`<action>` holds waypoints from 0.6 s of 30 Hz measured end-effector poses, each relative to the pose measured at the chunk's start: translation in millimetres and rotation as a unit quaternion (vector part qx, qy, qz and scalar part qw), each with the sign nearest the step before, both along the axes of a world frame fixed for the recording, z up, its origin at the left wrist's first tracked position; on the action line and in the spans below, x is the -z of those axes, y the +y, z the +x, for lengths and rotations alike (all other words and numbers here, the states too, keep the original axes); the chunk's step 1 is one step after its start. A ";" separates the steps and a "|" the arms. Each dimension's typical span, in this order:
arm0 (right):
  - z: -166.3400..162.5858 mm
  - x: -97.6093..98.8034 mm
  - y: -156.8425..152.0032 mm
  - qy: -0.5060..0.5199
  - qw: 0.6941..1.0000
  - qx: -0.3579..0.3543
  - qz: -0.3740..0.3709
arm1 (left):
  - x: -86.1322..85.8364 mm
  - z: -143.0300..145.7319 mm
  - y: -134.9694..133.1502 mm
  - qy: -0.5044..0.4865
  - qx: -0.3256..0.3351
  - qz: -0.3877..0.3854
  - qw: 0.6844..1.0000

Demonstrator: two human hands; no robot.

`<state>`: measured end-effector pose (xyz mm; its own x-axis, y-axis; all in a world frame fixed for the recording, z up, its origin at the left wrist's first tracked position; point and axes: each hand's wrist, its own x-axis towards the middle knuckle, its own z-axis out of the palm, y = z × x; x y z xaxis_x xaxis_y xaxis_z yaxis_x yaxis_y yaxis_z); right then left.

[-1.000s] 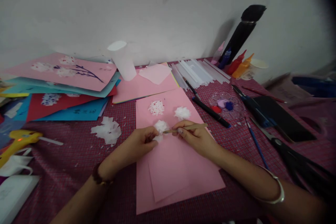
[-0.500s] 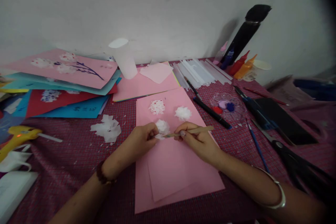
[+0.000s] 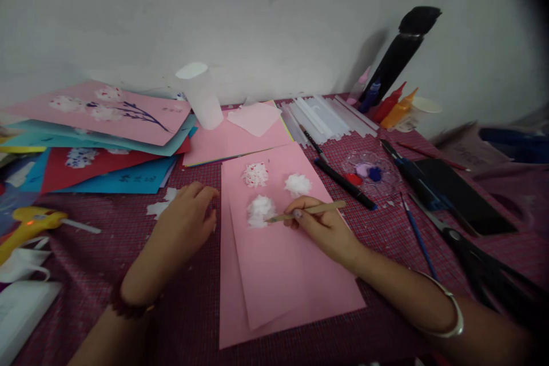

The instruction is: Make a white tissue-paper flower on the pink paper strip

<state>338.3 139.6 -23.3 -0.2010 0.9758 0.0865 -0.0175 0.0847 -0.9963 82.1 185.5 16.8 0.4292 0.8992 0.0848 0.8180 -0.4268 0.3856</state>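
In my right hand (image 3: 323, 229) is a thin, pale wooden stick (image 3: 328, 206), pinched between fingers and thumb. Its tip touches the lower edge of a white paper puff (image 3: 261, 207) on a pink sheet (image 3: 278, 274). Two more tufts sit higher on that sheet: a red-flecked white one (image 3: 255, 174) and a plain white one (image 3: 298, 184). My left hand (image 3: 189, 217) is off the sheet to the left, fingers loosely bent and thumb apart, with nothing seen in it. It partly covers some torn white paper (image 3: 158, 204) on the cloth.
At the left lie decorated cards (image 3: 146, 131) and a yellow glue gun (image 3: 40, 218). White strips (image 3: 326, 117) and a black marker (image 3: 345, 184) lie beyond the sheet. Rightward are a paint palette (image 3: 388, 174), a phone (image 3: 467, 197), large scissors (image 3: 476, 274) and paint bottles (image 3: 398, 108).
My left hand has let go at the lower white puff and moved left over the torn white paper. My right hand stays nearly in place with the stick.
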 end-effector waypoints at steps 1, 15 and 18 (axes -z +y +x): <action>0.4 0.1 0.7 0.010 1.000 0.003 -0.005 | 4.2 0.6 -1.6 -0.009 0.026 0.026 0.999; 2.5 2.4 2.7 0.041 0.999 0.017 -0.018 | -21.0 16.1 -4.3 -0.182 0.045 -0.107 0.976; 2.1 3.2 1.0 0.036 0.999 0.011 -0.015 | -14.4 -7.5 0.0 -0.150 0.081 -0.265 0.949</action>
<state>340.4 140.6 -26.5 -0.1738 0.9823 0.0696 -0.0874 0.0550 -0.9946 74.6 185.6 31.3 0.5928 0.7744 -0.2212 0.5785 -0.2184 0.7859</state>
